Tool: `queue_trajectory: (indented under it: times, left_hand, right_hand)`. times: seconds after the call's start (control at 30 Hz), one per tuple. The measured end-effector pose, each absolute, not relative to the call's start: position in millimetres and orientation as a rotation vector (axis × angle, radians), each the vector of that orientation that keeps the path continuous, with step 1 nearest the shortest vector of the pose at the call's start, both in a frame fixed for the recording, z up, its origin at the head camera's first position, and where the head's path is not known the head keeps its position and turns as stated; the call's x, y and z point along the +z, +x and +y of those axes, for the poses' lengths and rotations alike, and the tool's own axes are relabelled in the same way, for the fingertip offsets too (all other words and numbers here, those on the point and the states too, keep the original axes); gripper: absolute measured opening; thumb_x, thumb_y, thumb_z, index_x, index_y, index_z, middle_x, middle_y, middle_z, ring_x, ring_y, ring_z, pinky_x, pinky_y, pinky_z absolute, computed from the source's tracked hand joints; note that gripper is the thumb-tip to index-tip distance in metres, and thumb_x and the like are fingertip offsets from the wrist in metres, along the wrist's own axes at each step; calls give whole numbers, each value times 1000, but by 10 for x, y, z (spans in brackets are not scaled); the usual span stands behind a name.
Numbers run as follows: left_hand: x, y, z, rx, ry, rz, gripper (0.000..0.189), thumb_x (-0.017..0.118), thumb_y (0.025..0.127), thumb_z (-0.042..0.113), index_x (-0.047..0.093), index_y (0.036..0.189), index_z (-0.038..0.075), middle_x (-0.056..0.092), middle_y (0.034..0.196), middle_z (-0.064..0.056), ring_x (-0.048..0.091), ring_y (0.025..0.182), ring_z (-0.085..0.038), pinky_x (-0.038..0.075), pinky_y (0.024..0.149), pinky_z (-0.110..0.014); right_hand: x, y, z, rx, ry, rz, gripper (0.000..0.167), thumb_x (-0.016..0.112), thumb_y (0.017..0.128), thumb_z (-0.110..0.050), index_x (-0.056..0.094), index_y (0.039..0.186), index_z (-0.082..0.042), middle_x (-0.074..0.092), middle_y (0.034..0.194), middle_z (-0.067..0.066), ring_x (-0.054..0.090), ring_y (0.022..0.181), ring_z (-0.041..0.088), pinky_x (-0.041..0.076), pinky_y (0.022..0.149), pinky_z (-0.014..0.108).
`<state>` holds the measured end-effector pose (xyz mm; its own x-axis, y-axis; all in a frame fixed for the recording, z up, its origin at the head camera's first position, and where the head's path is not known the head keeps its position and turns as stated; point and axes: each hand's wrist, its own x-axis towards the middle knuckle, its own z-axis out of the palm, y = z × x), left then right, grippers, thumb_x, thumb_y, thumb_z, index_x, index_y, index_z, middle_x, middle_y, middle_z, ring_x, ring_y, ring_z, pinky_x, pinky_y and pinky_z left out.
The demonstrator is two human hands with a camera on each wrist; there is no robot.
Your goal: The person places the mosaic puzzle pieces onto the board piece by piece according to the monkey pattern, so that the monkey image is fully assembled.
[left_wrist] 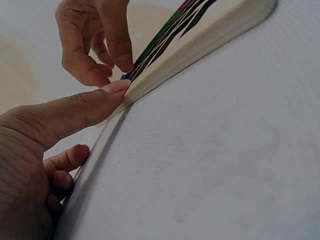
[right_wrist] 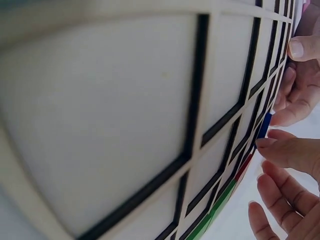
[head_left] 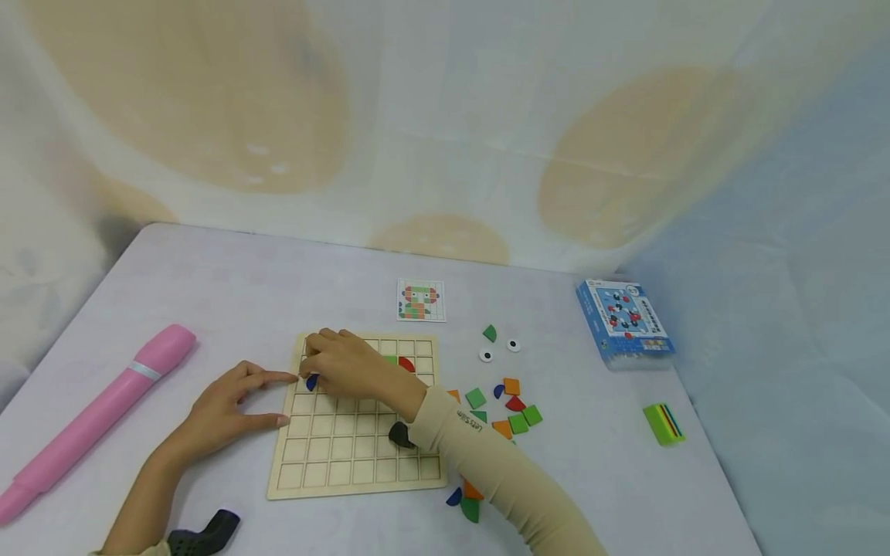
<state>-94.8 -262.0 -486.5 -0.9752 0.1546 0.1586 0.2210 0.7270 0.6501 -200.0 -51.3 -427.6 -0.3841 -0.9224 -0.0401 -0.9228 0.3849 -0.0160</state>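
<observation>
A wooden grid board [head_left: 358, 493] lies on the table, with green [head_left: 392, 360] and red [head_left: 406, 364] pieces set in its upper cells. Over its upper left part, my right hand [head_left: 348, 367] pinches a small blue rounded piece [head_left: 311, 381] with thumb and forefinger close to the left edge. That blue piece [left_wrist: 125, 77] shows between the right fingertips in the left wrist view. My left hand [head_left: 229, 401] rests at the board's left edge, forefinger and thumb stretched out to touch it. The right hand and forearm hide several cells.
A pattern card [head_left: 420, 300] lies behind the board. To the right are loose pieces, such as a green square [head_left: 476, 398], and two eye discs [head_left: 513, 345]. Farther right stand a blue box [head_left: 626, 324] and a green block [head_left: 664, 425]. A pink tube [head_left: 104, 417] lies at left.
</observation>
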Motion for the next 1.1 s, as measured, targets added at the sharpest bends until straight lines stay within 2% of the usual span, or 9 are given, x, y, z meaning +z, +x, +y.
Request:
queue_trajectory:
  times: [0.5,0.73,0.97,1.1]
  left_hand:
    - [-4878,-949,-2620,-1087,-302,-2825,56,88,71,40,69,122,30,51,96,9,42,85,-4,34,71,-25]
    - [-4875,-950,-2621,-1088,-271,-2860,57,87,72,42,69,124,31,51,97,8,42,85,-5,34,71,-26]
    - [-4860,-949,-2623,-1096,-253,-2877,57,87,72,43,68,124,31,50,96,7,41,86,-7,34,72,-26]
    - [-4850,-951,-2622,-1094,-270,-2869,57,87,72,43,69,124,30,51,97,8,42,85,-6,34,71,-26]
  right_hand:
    - [-4285,-1980,-476,20,-1697,2608,22,66,96,-23,75,115,-29,62,110,-8,54,103,9,45,90,23]
    - [-4285,-1962,-425,62,-1708,2660,16,62,95,-20,76,100,-26,61,107,-8,52,97,9,44,83,22]
    - [-4285,-1957,-416,23,-1745,2659,18,60,96,-19,74,105,-26,61,109,-7,53,100,9,44,85,22]
    - [-4261,-1943,-427,59,-1737,2661,14,62,96,-21,74,103,-25,60,109,-7,52,99,9,44,84,22]
